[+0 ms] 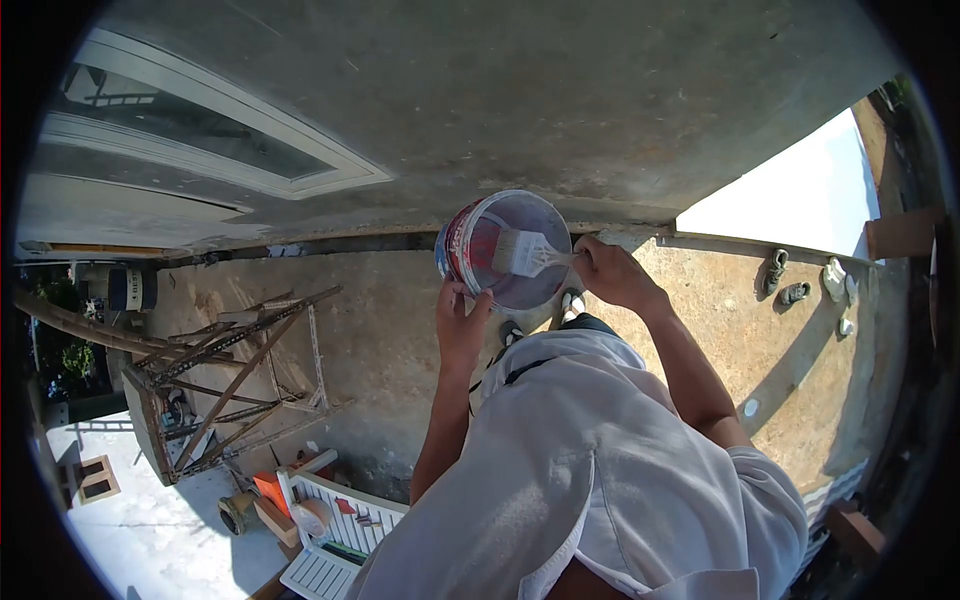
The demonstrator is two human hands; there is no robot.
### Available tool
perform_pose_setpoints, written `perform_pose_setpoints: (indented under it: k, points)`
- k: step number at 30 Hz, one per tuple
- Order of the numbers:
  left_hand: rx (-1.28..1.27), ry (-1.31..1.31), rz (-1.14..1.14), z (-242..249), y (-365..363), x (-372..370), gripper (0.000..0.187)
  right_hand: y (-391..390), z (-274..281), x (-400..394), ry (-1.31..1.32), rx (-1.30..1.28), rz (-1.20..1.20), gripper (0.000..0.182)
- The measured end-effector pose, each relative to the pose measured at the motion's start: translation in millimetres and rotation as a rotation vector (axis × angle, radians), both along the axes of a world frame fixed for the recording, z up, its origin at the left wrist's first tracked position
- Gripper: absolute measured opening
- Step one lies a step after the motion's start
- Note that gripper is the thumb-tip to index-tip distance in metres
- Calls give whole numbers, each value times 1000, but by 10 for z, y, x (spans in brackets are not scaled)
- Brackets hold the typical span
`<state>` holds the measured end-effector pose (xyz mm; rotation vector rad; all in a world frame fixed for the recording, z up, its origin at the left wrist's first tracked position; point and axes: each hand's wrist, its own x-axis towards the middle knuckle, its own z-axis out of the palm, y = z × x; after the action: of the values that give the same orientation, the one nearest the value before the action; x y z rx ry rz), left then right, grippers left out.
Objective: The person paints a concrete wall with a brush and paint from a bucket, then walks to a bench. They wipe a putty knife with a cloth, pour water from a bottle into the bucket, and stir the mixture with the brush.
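Overhead, left hand (460, 325) grips paint bucket (505, 250); right hand (610, 272) dips brush (528, 253).

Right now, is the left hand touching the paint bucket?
Touching. The head view shows the left hand gripping the paint bucket at its lower rim, fingers wrapped against its side.

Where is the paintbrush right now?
In the head view, the paintbrush is just above centre, held by the right hand, its bristles inside the paint bucket gripped by the left hand.
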<state>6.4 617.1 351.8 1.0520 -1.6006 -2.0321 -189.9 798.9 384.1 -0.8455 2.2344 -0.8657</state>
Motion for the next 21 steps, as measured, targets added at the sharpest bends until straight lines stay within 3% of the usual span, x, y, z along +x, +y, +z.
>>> perform_pose_setpoints:
  k: [5,11,13,14,21]
  points:
    - [207,-9,245,-281,36,-17,20,327,-111,-315,-272,-62,-33,48]
    - [286,-90,423,-590,34,171,19,328,-166,-304,-459,2,-87,52]
    - [220,-86,369,-643,14,218,18,294,-292,-206,-505,-70,-90,53]
    - [188,-82,342,-645,-6,219,18,249,-298,-130,-510,-145,-118,44]
    - [66,-72,196,-503,-325,27,17,-50,-419,47,-514,-88,-156,53]
